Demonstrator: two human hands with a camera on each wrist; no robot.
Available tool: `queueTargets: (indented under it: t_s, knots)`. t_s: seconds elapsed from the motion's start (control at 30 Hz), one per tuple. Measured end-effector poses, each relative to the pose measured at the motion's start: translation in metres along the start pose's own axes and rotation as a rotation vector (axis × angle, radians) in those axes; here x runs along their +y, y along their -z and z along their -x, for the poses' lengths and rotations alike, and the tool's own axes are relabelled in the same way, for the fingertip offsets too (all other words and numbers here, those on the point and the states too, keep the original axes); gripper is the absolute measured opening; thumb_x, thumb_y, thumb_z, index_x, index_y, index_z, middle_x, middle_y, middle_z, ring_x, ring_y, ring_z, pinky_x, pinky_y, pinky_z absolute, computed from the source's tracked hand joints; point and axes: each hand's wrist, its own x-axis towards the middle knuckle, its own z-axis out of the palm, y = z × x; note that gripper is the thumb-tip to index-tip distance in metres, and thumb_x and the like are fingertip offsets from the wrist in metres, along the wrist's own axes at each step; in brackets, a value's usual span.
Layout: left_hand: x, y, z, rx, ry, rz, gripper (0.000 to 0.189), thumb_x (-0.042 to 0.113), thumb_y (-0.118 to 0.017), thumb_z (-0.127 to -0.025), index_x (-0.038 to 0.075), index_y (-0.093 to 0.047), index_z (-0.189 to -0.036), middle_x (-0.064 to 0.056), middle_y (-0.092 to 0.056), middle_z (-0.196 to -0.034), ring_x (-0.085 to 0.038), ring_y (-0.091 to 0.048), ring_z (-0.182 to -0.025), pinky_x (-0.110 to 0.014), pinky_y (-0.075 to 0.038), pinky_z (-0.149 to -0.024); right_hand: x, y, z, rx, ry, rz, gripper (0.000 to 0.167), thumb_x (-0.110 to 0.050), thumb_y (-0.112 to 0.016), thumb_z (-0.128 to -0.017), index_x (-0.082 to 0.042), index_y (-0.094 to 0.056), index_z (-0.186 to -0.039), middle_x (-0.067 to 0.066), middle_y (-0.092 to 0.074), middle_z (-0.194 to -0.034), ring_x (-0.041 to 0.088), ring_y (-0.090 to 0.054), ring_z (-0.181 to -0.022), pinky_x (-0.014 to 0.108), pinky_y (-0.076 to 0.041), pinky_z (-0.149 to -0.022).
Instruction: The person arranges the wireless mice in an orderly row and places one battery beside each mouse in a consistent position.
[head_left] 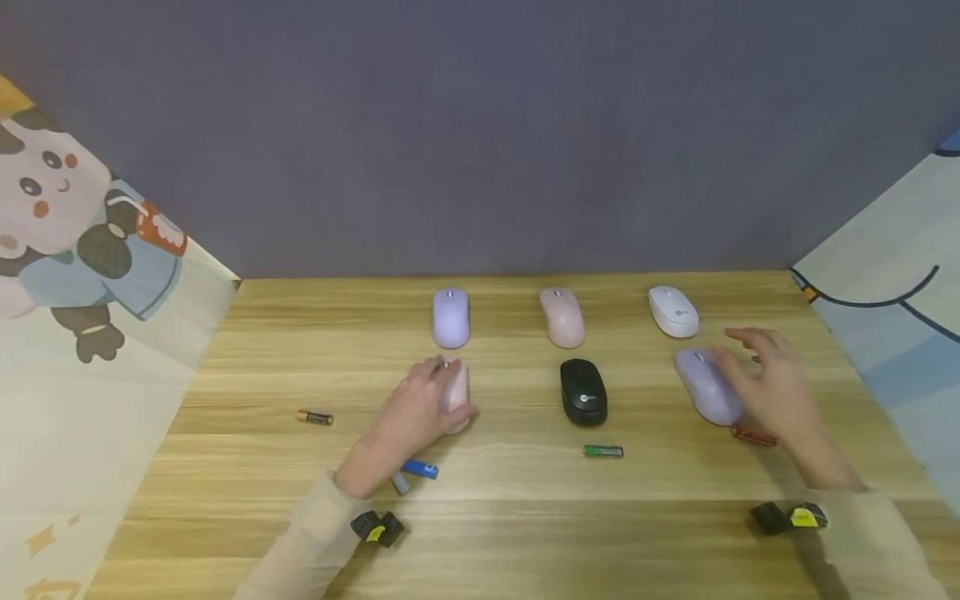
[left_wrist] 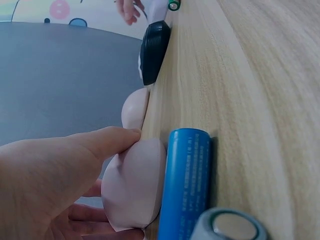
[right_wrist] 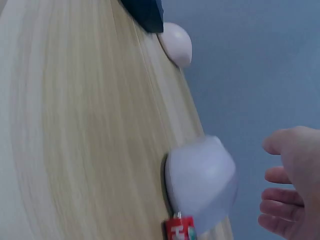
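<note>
My left hand [head_left: 412, 408] grips a pale pink mouse [head_left: 455, 396] near the middle of the wooden table. In the left wrist view the thumb lies along one side of that mouse [left_wrist: 132, 185], and other fingers are on the far side. To the right, my right hand [head_left: 776, 392] hovers by a lilac mouse [head_left: 708, 387], its fingers loosely bent. The right wrist view shows a gap between that hand [right_wrist: 287, 185] and the lilac mouse [right_wrist: 200, 180]. A red battery [head_left: 753, 437] lies just in front of this mouse.
Behind stand a lilac mouse [head_left: 451, 318], a pink mouse [head_left: 562, 318] and a white mouse [head_left: 673, 312]. A black mouse [head_left: 583, 392] sits between the hands, a green battery [head_left: 603, 451] before it. Blue [head_left: 420, 469], grey [head_left: 401, 482] and black-copper [head_left: 315, 417] batteries lie leftward.
</note>
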Motion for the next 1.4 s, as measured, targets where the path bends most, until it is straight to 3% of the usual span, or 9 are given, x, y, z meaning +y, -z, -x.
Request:
queueTargets:
  t_s: [0.07, 0.23, 0.33, 0.47, 0.7, 1.03, 1.4]
  knots:
    - [0.0, 0.001, 0.0, -0.003, 0.005, -0.002, 0.073, 0.044, -0.082, -0.087, 0.0, -0.058, -0.141, -0.032, -0.057, -0.139, -0.044, -0.063, -0.118, -0.049, -0.063, -0.088, 0.006, 0.002, -0.001, -0.007, -0.022, 0.019, 0.045, -0.023, -0.066, -0.101, 0.01, -0.061, -0.131, 0.037, -0.053, -0.132, 0.051, -0.052, -0.113, 0.04, -0.045, -0.08]
    - [0.0, 0.001, 0.0, -0.01, 0.014, -0.003, 0.073, 0.044, -0.082, -0.088, 0.001, -0.058, -0.142, -0.032, -0.056, -0.14, -0.044, -0.062, -0.12, -0.05, -0.062, -0.089, 0.024, 0.004, -0.003, -0.008, -0.081, 0.067, 0.048, -0.025, -0.064, -0.101, 0.011, -0.058, -0.132, 0.035, -0.053, -0.126, 0.045, -0.05, -0.103, 0.041, -0.04, -0.075]
    - [0.001, 0.0, 0.001, -0.005, 0.009, -0.003, 0.073, 0.044, -0.082, -0.087, 0.0, -0.058, -0.141, -0.032, -0.057, -0.139, -0.044, -0.063, -0.119, -0.05, -0.063, -0.088, 0.033, 0.006, -0.002, -0.012, -0.106, 0.091, 0.05, -0.025, -0.063, -0.102, 0.013, -0.056, -0.133, 0.037, -0.051, -0.126, 0.05, -0.049, -0.106, 0.056, -0.045, -0.079]
    - [0.0, -0.002, 0.002, -0.008, 0.012, 0.0, 0.074, 0.044, -0.082, -0.087, 0.0, -0.058, -0.141, -0.032, -0.057, -0.139, -0.045, -0.062, -0.12, -0.051, -0.062, -0.09, 0.045, 0.008, -0.001, -0.062, -0.161, 0.132, 0.056, -0.03, -0.057, -0.104, 0.016, -0.05, -0.136, 0.043, -0.046, -0.133, 0.059, -0.042, -0.12, 0.075, -0.04, -0.091]
    - [0.0, -0.003, 0.003, -0.004, 0.014, -0.005, 0.074, 0.045, -0.082, -0.087, 0.001, -0.058, -0.141, -0.031, -0.058, -0.139, -0.044, -0.062, -0.121, -0.051, -0.061, -0.091, 0.058, 0.011, 0.0, -0.157, -0.276, 0.179, 0.07, -0.039, -0.053, -0.105, 0.017, -0.04, -0.144, 0.046, -0.038, -0.136, 0.064, -0.035, -0.125, 0.079, -0.036, -0.097]
    - [0.001, -0.002, 0.003, 0.001, 0.012, -0.012, 0.073, 0.045, -0.082, -0.088, 0.0, -0.059, -0.141, -0.03, -0.058, -0.138, -0.044, -0.062, -0.121, -0.05, -0.061, -0.092, 0.06, 0.012, -0.002, -0.154, -0.307, 0.193, 0.068, -0.038, -0.051, -0.106, 0.018, -0.041, -0.142, 0.047, -0.037, -0.138, 0.065, -0.034, -0.127, 0.079, -0.034, -0.101]
    - [0.001, -0.001, 0.003, 0.011, 0.004, -0.015, 0.073, 0.046, -0.082, -0.087, 0.001, -0.059, -0.14, -0.031, -0.058, -0.138, -0.044, -0.062, -0.121, -0.049, -0.062, -0.089, 0.067, 0.012, -0.001, -0.132, -0.305, 0.2, 0.062, -0.031, -0.056, -0.105, 0.019, -0.043, -0.139, 0.04, -0.048, -0.125, 0.054, -0.05, -0.108, 0.068, -0.047, -0.085]
